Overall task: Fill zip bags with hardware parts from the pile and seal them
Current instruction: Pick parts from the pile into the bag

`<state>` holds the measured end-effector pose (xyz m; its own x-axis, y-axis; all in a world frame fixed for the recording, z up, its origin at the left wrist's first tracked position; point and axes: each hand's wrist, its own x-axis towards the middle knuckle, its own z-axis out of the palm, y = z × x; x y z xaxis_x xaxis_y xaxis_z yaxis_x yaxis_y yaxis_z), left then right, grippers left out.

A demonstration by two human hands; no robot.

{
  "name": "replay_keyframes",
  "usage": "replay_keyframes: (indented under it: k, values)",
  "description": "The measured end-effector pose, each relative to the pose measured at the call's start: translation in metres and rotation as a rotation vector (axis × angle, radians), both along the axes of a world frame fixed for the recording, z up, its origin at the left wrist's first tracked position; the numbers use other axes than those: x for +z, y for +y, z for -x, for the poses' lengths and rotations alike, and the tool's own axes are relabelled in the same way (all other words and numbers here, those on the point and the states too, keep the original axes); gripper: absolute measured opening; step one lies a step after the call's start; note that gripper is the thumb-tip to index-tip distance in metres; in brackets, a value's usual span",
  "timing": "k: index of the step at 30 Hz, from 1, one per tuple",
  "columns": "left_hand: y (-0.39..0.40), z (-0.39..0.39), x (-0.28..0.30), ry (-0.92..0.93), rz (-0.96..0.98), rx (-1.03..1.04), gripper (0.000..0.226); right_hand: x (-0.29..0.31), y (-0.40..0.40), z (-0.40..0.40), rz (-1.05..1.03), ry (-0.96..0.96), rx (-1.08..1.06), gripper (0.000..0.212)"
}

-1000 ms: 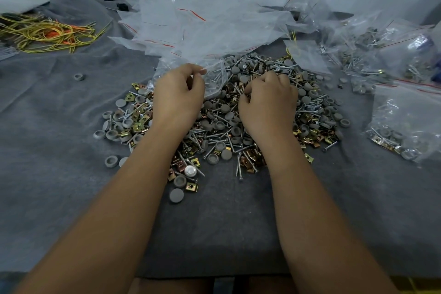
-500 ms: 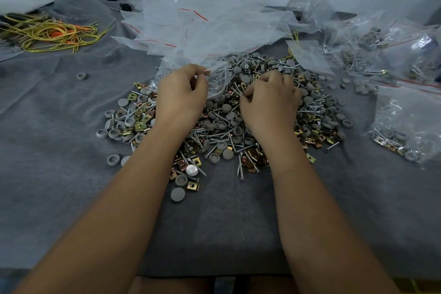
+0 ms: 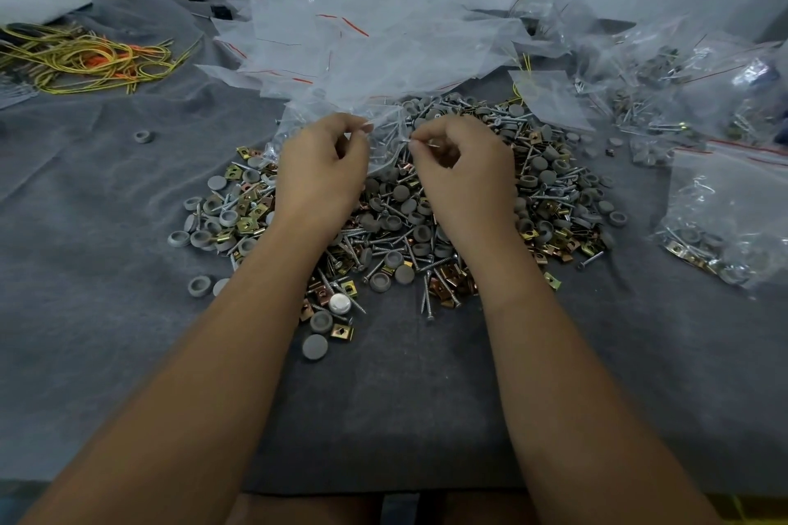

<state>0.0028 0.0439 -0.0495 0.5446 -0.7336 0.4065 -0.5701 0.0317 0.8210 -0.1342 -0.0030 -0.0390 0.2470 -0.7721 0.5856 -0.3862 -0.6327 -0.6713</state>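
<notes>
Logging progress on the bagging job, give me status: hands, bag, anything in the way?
Left hand pinching zip bag open. Right hand pinching a screw at its mouth. Bag unsealed, over the pile. Nothing blocking.

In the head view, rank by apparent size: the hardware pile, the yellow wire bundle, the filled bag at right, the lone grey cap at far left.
1. hardware pile
2. yellow wire bundle and filled bag: look alike, and the wires lie farther away, so unranked
3. lone grey cap

The pile of parts (image 3: 426, 222) lies mid-table (image 3: 106, 354). Empty bags (image 3: 375, 47) lie behind it, filled bags (image 3: 720, 226) by the right edge, wires (image 3: 85, 60) at the far-left corner.
</notes>
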Motion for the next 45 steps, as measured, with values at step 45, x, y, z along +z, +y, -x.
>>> replay_keyframes:
  k: [45]
  values:
    - [0.006, 0.005, 0.004, -0.325, -0.124, 0.089, 0.028, -0.007, -0.007, 0.000, 0.131, 0.325, -0.167, 0.025]
